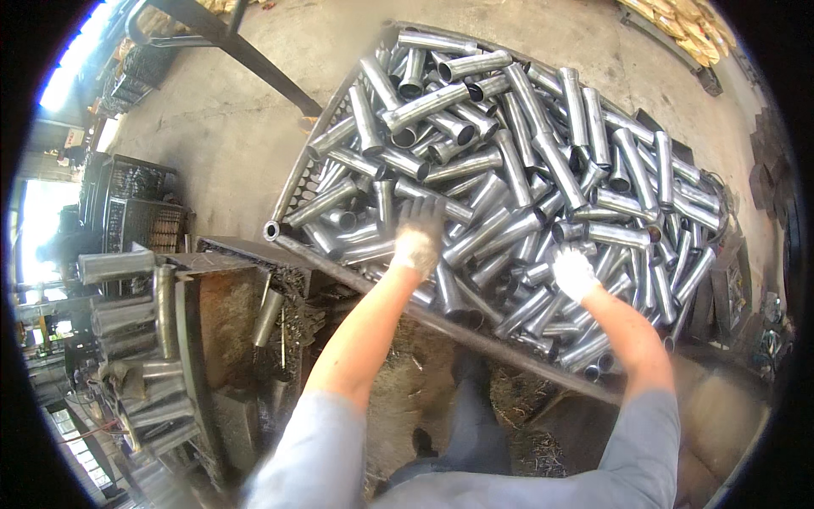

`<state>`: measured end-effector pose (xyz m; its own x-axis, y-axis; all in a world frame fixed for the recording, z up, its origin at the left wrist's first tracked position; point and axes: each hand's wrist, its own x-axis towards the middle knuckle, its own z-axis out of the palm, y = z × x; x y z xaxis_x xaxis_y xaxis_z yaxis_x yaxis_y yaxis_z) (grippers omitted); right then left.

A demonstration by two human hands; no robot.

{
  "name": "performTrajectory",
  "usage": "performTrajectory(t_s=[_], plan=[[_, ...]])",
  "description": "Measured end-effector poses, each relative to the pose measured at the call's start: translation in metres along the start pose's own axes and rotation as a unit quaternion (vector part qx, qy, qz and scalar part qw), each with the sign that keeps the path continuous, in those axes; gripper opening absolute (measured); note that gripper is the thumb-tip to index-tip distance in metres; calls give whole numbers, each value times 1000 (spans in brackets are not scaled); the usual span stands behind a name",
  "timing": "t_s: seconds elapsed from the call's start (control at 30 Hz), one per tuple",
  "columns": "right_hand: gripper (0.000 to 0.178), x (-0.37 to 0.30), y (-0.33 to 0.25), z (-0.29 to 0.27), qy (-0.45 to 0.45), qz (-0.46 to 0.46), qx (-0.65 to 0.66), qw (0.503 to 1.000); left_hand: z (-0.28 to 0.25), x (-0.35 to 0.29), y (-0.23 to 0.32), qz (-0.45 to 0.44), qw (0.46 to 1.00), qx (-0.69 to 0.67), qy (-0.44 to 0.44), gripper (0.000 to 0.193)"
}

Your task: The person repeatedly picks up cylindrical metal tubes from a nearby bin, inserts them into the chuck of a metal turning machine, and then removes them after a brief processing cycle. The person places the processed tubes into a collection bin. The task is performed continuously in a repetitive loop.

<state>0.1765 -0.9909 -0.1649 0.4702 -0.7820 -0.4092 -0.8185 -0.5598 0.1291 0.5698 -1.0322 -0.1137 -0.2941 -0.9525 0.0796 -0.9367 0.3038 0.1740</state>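
Note:
A large metal bin [291, 182] is heaped with shiny metal tubes [428, 108], each with a slightly wider collar at one end. They lie in all directions. My left hand [420, 231], in a pale glove with dark fingers, reaches over the bin's near left part. Its fingers are stretched out flat over the tubes, and it is open. Further right, my right hand [574, 270], in a pale glove, is down among the tubes, close to the end of a tube lying crosswise [617, 234]. Glare and blur hide its fingers, so its grip cannot be told.
The bin's near rim [365, 284] runs between my body and the heap. To the left, more tubes [127, 316] sit on a rack beside a rusty metal bench [222, 331]. A dark metal bar [254, 64] slants down near the bin's far left. Dark crates [140, 204] stand at the left.

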Motion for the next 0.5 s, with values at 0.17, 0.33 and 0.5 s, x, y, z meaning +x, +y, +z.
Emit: performTrajectory(t_s=[0.17,0.33,0.5], plan=[[35,2,-9,24,65,44,6,997,61,71,6,61,966,160,-196,47],[31,6,-8,33,67,38,28,997,3,62,22,85,983,52,-152,42],[25,13,1,26,-8,18,-47,999,-129,-96,46,29,922,-386,-3,94]])
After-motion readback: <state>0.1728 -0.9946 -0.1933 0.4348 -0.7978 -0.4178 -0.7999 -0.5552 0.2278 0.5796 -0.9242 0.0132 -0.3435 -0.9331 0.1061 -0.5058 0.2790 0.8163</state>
